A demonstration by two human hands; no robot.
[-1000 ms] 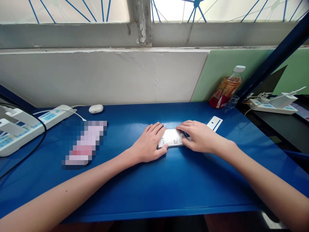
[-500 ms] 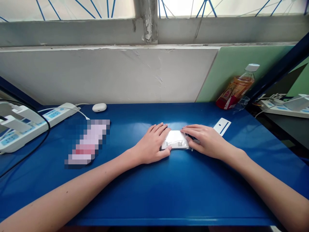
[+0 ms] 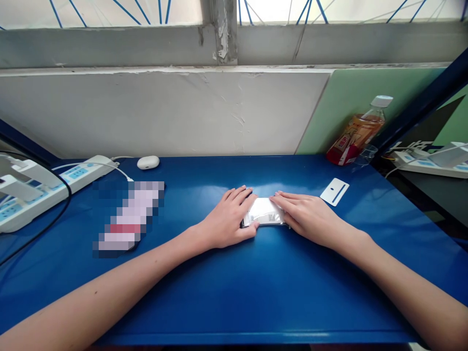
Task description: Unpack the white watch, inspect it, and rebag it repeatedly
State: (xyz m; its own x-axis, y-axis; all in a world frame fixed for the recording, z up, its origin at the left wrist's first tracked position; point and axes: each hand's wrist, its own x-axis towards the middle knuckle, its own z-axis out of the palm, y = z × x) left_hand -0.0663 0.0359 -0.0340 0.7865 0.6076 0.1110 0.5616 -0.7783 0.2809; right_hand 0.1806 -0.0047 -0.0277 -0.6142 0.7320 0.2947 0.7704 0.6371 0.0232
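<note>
A small flat white packet in clear plastic wrap lies on the blue desk between my two hands. My left hand grips its left end, the thumb along the near edge and the fingers over the far side. My right hand is at its right end, fingers pressed together on the wrap at the top right corner. The right thumb is mostly hidden under those fingers. Just beyond the right hand lies a white card with a dark stripe.
A blurred-out phone-like slab lies on the left with a white cable. Behind it are a white earbud case and a power strip with plugs. A drink bottle leans in the back right corner beside a clear plastic cup.
My right hand has shifted slightly left along the packet, and its fingers and thumb have drawn together. More of the white card shows. My left hand keeps its hold.
</note>
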